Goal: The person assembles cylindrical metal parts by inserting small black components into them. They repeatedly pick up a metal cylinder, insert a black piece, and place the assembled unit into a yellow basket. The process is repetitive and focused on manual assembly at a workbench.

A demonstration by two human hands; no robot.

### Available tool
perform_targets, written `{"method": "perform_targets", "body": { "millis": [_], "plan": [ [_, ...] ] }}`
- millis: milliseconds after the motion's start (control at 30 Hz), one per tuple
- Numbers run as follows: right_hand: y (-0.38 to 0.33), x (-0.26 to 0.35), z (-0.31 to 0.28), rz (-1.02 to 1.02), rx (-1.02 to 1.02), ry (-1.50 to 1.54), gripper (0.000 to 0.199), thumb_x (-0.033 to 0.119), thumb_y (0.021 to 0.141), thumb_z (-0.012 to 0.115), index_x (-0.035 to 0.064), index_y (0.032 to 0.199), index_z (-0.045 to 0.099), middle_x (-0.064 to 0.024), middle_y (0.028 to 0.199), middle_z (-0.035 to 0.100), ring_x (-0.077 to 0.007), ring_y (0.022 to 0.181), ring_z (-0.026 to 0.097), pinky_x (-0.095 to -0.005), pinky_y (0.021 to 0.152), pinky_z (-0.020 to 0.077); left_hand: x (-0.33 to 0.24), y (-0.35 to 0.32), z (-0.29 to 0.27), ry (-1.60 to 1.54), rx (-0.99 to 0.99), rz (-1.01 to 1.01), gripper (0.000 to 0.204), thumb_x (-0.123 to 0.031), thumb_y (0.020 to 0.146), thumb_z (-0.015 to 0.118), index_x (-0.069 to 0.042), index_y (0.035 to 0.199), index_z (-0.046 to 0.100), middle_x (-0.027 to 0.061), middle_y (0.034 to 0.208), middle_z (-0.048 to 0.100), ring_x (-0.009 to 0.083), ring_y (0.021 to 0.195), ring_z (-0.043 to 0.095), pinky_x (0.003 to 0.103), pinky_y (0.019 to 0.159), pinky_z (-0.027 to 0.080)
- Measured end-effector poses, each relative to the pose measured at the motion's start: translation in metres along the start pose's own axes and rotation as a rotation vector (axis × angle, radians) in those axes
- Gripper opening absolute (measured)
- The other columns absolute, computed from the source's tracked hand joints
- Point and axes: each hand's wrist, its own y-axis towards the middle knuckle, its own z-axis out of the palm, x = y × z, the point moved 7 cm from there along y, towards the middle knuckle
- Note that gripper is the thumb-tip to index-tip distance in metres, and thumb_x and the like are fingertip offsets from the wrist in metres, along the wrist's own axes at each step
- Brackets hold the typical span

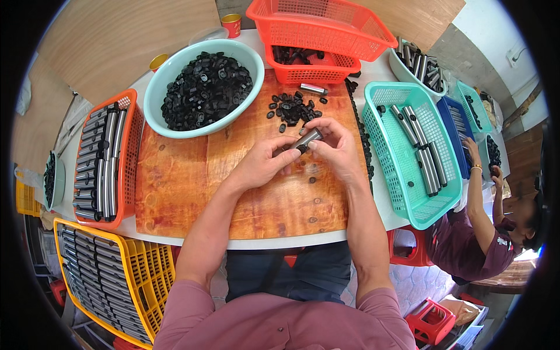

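Over the wooden board (pixel 233 186), both my hands meet on one short metal tube (pixel 309 139). My left hand (pixel 265 160) has its fingers closed at the tube's lower left end, by a black plastic cap (pixel 301 148). Around the upper right end, the fingers of my right hand (pixel 335 146) are wrapped. Just beyond my hands lies a loose pile of small black caps (pixel 294 109). Another metal tube (pixel 314 88) with a dark end lies behind that pile.
A pale green basin (pixel 256 87) of black caps stands at the back left. An orange basket (pixel 131 169) and yellow crate (pixel 146 262) of tubes are on the left. Red baskets (pixel 315 73) stand behind; a green basket (pixel 402 201) is on the right, near another person (pixel 475 245).
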Motion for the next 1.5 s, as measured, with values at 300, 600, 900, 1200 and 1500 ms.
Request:
{"method": "perform_targets", "body": {
  "millis": [300, 600, 900, 1200, 1500],
  "plan": [
    [0.001, -0.007, 0.006, -0.025, 0.036, -0.026, 0.035, -0.006, 0.083, 0.069, 0.0019, 0.116, 0.059, -0.007, 0.111, 0.063, -0.0128, 0.102, 0.062, -0.0268, 0.091, 0.0505, -0.013, -0.004, -0.003, 0.356, -0.141, 0.07, 0.034, -0.024, 0.1, 0.066, 0.003, 0.121, 0.068, 0.0147, 0.097, 0.07, 0.0233, 0.088, 0.066, 0.037, 0.079, 0.051],
    [-0.003, 0.001, 0.007, 0.031, 0.0, -0.028, 0.032, 0.003, 0.09, 0.072, 0.001, 0.121, 0.065, -0.0042, 0.101, 0.068, -0.0092, 0.088, 0.065, -0.0224, 0.074, 0.0519, 0.002, 0.001, 0.001, 0.028, -0.024, 0.012, 0.036, -0.034, 0.107, 0.054, -0.002, 0.116, 0.066, 0.002, 0.079, 0.065, 0.0084, 0.061, 0.058, 0.024, 0.055, 0.048],
    [-0.003, 0.0, 0.007, 0.0, 0.004, -0.03, 0.027, 0.007, 0.091, 0.073, 0.0009, 0.117, 0.067, -0.0054, 0.093, 0.07, -0.0099, 0.075, 0.065, -0.0225, 0.061, 0.0494, 0.014, -0.004, 0.016, -0.443, 0.123, -0.273, 0.048, -0.046, 0.109, 0.044, -0.002, 0.11, 0.062, 0.0048, 0.074, 0.062, 0.0118, 0.056, 0.059, 0.024, 0.049, 0.047],
    [-0.002, -0.006, 0.008, -0.02, 0.039, 0.008, 0.028, 0.008, 0.093, 0.072, 0.0002, 0.118, 0.066, -0.0058, 0.094, 0.069, -0.0112, 0.075, 0.065, -0.0236, 0.064, 0.0498, 0.009, -0.005, 0.018, -0.483, 0.143, -0.243, 0.044, -0.044, 0.11, 0.046, -0.003, 0.11, 0.062, 0.0031, 0.072, 0.062, 0.0102, 0.052, 0.057, 0.023, 0.047, 0.046],
    [-0.002, -0.006, 0.009, -0.069, 0.058, -0.02, 0.025, 0.005, 0.095, 0.068, 0.0004, 0.119, 0.062, -0.0058, 0.102, 0.067, -0.0114, 0.088, 0.066, -0.0255, 0.074, 0.0541, 0.016, -0.001, 0.015, -0.392, 0.058, -0.238, 0.039, -0.04, 0.11, 0.048, -0.004, 0.105, 0.062, 0.002, 0.07, 0.059, 0.0082, 0.051, 0.054, 0.022, 0.046, 0.042]
  ]
}}
